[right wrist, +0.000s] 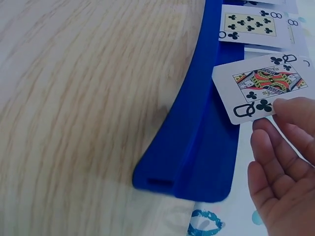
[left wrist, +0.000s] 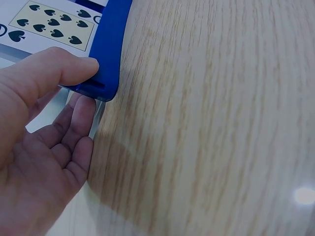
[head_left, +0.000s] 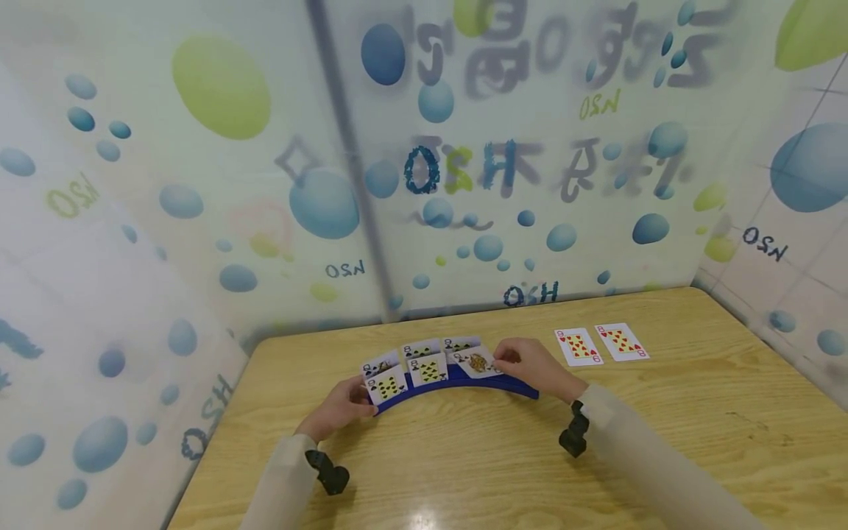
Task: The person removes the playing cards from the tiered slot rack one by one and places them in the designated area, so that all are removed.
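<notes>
A curved blue card holder (head_left: 457,383) stands on the table with playing cards in two rows. My left hand (head_left: 339,407) grips its left end, the thumb on top and the fingers below, beside a spade card (left wrist: 51,23). Between thumb and fingers, my right hand (head_left: 538,369) pinches the queen of clubs (right wrist: 269,81). This card is tilted, its lower edge over the holder's right part. An eight of clubs (right wrist: 251,25) stands upright in the middle of the front row. Behind the front row, several cards (head_left: 422,348) show only their upper parts.
Two red heart cards (head_left: 578,347) lie face up on the wooden table (head_left: 424,456), right of the holder. A patterned wall (head_left: 563,243) with blue and green drops rises along the table's far edge. Side walls stand at left and right.
</notes>
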A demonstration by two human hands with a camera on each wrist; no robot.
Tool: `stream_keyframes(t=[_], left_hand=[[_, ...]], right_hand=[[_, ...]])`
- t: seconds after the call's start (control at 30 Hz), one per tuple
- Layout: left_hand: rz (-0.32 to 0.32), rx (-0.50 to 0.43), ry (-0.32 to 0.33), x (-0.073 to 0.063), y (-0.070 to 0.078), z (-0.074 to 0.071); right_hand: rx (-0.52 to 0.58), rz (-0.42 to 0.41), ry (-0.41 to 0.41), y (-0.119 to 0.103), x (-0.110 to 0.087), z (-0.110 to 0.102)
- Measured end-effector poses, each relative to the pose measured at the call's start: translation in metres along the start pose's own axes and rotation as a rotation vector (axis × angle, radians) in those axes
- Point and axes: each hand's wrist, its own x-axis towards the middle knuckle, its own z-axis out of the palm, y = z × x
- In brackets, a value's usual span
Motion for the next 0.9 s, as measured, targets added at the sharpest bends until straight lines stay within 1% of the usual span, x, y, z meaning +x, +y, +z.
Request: stream_keyframes(t=[0.17,0.37,0.5,0.73,0.9], left_hand=[[0.001,-0.007,-0.003,0.001,-0.002,0.000],[0.003,-0.014,-0.006,0.001,-0.002,0.000],[0.002,-0.013,-0.005,0.002,-0.002,0.001],[0.019,-0.015,-0.011,0.002,-0.002,0.000],[0.023,-0.023,-0.019,0.002,-0.003,0.000]], right_hand=[[-0.017,0.019,0.035,0.001,-0.004,-0.008],[-0.013,0.030,0.050,0.007,-0.012,-0.021],[-0.021,0.044,0.076,0.013,-0.019,-0.034],[-0.051,0.032,0.137,0.022,-0.032,-0.060],[-0.078,0.056,0.178,0.029,-0.042,-0.076]])
